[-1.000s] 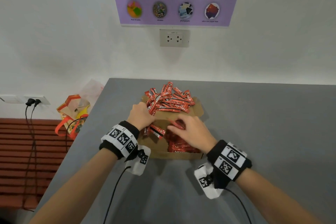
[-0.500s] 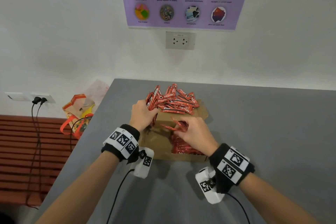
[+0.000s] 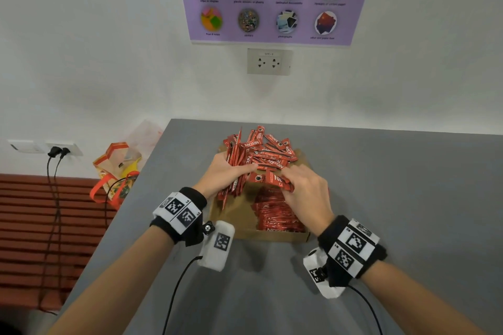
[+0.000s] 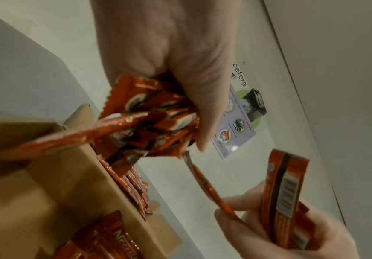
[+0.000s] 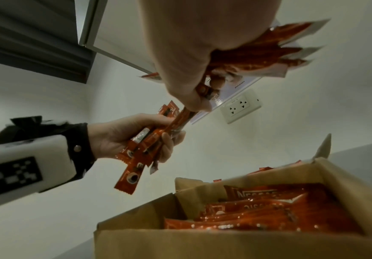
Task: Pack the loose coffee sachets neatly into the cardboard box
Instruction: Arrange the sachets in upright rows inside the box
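Since a second ago both hands have lifted off the cardboard box [image 3: 246, 219] with sachets: gathering, not placing yet. Left hand [image 3: 224, 173] grip closed on an upright bundle [image 3: 234, 168]; right hand [image 3: 304, 190] grip closed on a few sachets [image 3: 268, 179] passing left. Box half filled, right side; loose pile [image 3: 268, 151] on the desk [image 3: 394, 212] at its far edge.

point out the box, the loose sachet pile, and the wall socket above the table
box [image 3: 234, 215], head view: bare brown floor on its left side.
sachet pile [image 3: 268, 156], head view: middle of the heap at the box's far end.
socket [image 3: 269, 62], head view: centre of the white plate under the poster.
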